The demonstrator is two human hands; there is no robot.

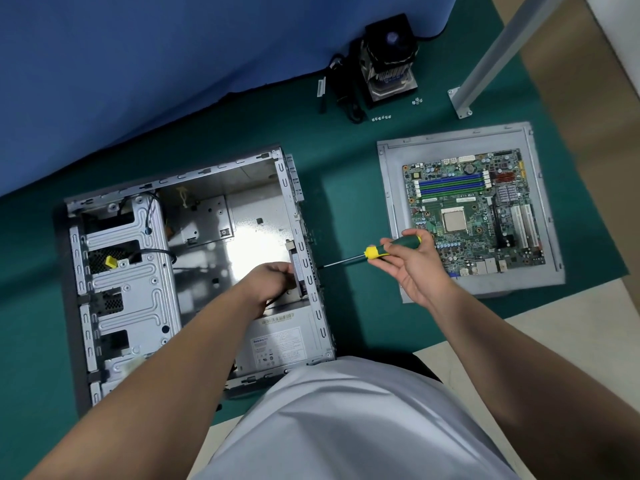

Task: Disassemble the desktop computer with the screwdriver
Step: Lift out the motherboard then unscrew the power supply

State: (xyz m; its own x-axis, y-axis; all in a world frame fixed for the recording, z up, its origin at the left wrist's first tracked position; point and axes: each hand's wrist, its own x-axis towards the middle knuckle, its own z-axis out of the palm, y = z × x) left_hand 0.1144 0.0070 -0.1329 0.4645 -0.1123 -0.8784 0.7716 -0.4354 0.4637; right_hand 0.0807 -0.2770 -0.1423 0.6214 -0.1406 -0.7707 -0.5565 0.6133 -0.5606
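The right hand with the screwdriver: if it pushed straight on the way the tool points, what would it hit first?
Most likely the computer case's rear wall. The right hand aims the screwdriver leftward, with its tip already at that wall, apparently on a screw.

The right hand (412,261) grips a screwdriver (377,252), its tip at the rear wall of the open computer case (138,271). Inside the case, the left hand (273,282) holds a part against that wall (which part, unclear). Right of the case lies the motherboard (474,213).
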